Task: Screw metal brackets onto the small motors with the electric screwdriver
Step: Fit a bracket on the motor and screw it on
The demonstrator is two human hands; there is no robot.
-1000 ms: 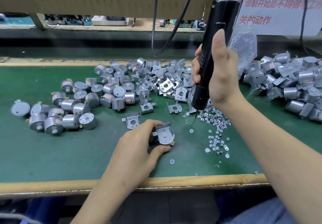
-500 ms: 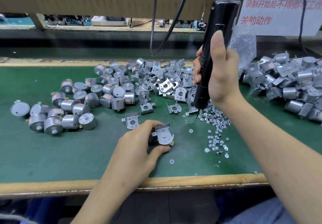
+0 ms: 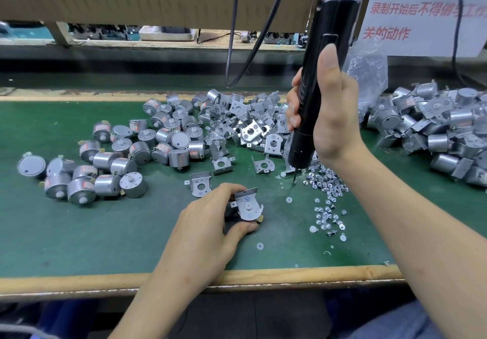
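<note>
My left hand (image 3: 208, 222) grips a small round motor with a metal bracket (image 3: 246, 204) laid on its face, held on the green mat near the front edge. My right hand (image 3: 326, 117) holds the black electric screwdriver (image 3: 319, 75) upright, thumb along its body. Its bit tip (image 3: 294, 180) touches down at the left edge of a scatter of small screws (image 3: 326, 201), to the upper right of the held motor. Bare motors (image 3: 126, 159) lie in a heap on the left. Loose brackets (image 3: 245, 128) are piled in the middle.
A heap of motors with brackets fitted (image 3: 442, 133) lies at the right. White washers (image 3: 260, 246) dot the mat (image 3: 105, 233). A clear plastic bag (image 3: 369, 70) stands behind my right hand. Black cables (image 3: 232, 35) hang from above. A wooden strip (image 3: 263, 276) edges the bench front.
The screwdriver rose slightly, then came back down so its bit touches the screws. My left hand and the motor have stayed in place.
</note>
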